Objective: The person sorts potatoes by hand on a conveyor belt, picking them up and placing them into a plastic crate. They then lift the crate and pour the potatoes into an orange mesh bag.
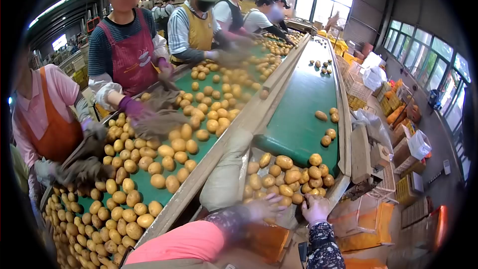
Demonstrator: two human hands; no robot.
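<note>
**A:** Green belting (294,119) runs up the middle of the frame. Where are the wearer's hands?

**B:** Both are at bottom centre, on the potato pile (286,177) heaped at the near end of that belt.

**A:** Condition of the left hand (266,205)?

**B:** Flat and spread, with the fingers stretched toward the right and touching the nearest potatoes. It is blurred.

**A:** And the right hand (314,208)?

**B:** Just beside the left, back upward, fingers curled down onto the pile's near edge. Whether it grips a potato, I cannot tell.

**A:** Surroundings?

**B:** A wooden divider (239,124) runs diagonally between this belt and a second belt (144,182) at left, which is crowded with potatoes. People in aprons (132,55) stand along the upper left side, pressing cloths (159,114) onto the potatoes. Orange cartons (368,219) sit at lower right.
</note>
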